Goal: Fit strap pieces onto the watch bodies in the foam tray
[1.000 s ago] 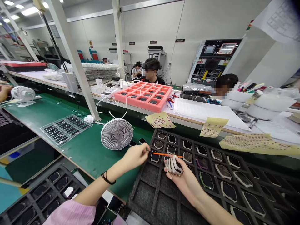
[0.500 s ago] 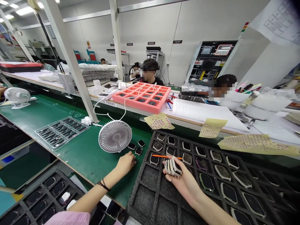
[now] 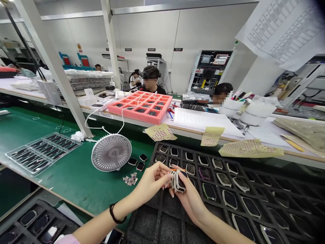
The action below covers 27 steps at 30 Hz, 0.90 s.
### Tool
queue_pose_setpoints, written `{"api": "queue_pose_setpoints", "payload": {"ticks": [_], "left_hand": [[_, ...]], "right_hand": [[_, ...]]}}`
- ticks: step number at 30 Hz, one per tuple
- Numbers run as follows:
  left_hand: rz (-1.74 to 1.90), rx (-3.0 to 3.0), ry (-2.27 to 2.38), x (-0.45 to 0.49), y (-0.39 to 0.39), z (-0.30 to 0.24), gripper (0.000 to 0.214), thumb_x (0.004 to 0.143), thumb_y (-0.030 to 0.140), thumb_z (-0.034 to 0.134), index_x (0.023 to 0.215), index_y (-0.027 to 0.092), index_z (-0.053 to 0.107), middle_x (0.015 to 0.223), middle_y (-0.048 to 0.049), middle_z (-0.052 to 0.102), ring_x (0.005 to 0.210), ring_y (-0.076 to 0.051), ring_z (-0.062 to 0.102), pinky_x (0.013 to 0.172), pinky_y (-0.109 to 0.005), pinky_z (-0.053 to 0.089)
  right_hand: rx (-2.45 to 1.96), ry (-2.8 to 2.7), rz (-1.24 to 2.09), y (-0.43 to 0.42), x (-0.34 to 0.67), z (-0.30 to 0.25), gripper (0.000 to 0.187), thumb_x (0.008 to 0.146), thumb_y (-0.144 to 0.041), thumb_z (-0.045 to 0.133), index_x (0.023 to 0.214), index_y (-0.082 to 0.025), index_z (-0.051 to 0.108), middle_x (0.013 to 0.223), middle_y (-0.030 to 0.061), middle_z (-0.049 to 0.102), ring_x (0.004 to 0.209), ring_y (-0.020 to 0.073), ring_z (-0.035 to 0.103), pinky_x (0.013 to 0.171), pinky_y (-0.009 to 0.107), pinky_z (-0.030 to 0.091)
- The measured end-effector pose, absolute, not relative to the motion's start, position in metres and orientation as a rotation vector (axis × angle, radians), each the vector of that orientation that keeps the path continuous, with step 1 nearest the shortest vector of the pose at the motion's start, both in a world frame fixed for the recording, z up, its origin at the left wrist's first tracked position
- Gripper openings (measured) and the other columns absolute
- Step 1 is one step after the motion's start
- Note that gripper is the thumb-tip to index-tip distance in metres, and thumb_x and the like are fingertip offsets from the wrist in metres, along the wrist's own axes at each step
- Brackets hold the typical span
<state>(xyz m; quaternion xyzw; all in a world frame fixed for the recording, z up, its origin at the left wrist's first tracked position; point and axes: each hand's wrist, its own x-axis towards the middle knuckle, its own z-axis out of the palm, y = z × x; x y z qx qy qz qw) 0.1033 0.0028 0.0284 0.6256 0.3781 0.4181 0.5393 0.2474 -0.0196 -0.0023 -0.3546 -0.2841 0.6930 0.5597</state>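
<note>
My right hand (image 3: 192, 201) is wrapped round a short stack of smartwatch cases (image 3: 177, 184) with pale metal frames, the thumb lying over the dark face of the nearest one. Behind the stack, part of an orange stick (image 3: 175, 169) shows between the hands. My left hand (image 3: 154, 179) meets the left side of the stack with its fingers pinched together; whatever is between them is hidden. Below both hands lies a black foam tray (image 3: 159, 217), its far and right pockets filled with watch cases. Small greyish pieces (image 3: 130, 179) lie in a pile on the green mat, left of my left hand.
A white fan (image 3: 111, 152) stands on the green bench (image 3: 83, 176), near three loose watch cases (image 3: 140, 166). Further left lies a clear blister tray (image 3: 43, 152). A pink foam tray (image 3: 142, 117) sits on the raised shelf. Another black tray (image 3: 38, 210) is low at left. People sit opposite.
My left hand has moved from the mat, up and right to the stack, uncovering the small pieces. My right hand still holds the stack. The view has swung right.
</note>
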Motion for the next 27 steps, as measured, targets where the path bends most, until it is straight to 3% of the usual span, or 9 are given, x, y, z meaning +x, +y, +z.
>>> {"api": "queue_pose_setpoints", "payload": {"ticks": [11,20,24,27], "left_hand": [[1.108,1.432,0.853,0.137,0.004,0.024,0.027,0.084,0.039,0.060,0.089,0.013,0.062,0.066,-0.0013,0.058,0.051,-0.013,0.056,0.044,-0.024,0.050],[1.268,1.568,0.809,0.147,0.001,0.016,0.025,0.089,0.030,0.054,0.107,0.022,0.070,0.088,-0.0037,0.055,0.060,-0.009,0.052,0.052,-0.020,0.046],[1.323,1.437,0.828,0.153,0.003,0.019,0.024,0.085,0.031,0.059,0.102,0.021,0.072,0.083,-0.0035,0.056,0.059,-0.009,0.050,0.049,-0.020,0.043],[1.395,1.355,0.886,0.166,0.003,0.022,0.022,0.083,0.029,0.061,0.099,0.021,0.073,0.080,-0.0032,0.057,0.067,-0.012,0.053,0.057,-0.021,0.045]], "right_hand": [[-0.838,-0.673,1.491,-0.018,0.254,-0.004,0.044,0.083,-0.046,0.060,0.121,-0.027,0.050,0.086,-0.0003,0.064,0.069,0.0156,0.056,0.055,0.027,0.044],[-0.887,-0.769,1.379,-0.016,0.258,-0.007,0.049,0.083,-0.051,0.057,0.125,-0.031,0.044,0.108,0.0023,0.062,0.088,0.0207,0.060,0.065,0.031,0.049],[-0.953,-0.833,1.278,-0.012,0.259,-0.011,0.046,0.083,-0.053,0.054,0.123,-0.031,0.045,0.117,0.0025,0.058,0.103,0.0220,0.056,0.082,0.035,0.049],[-0.989,-0.871,1.077,-0.008,0.258,-0.010,0.043,0.084,-0.053,0.053,0.121,-0.030,0.047,0.127,0.0025,0.051,0.117,0.0212,0.048,0.100,0.037,0.039]]}}
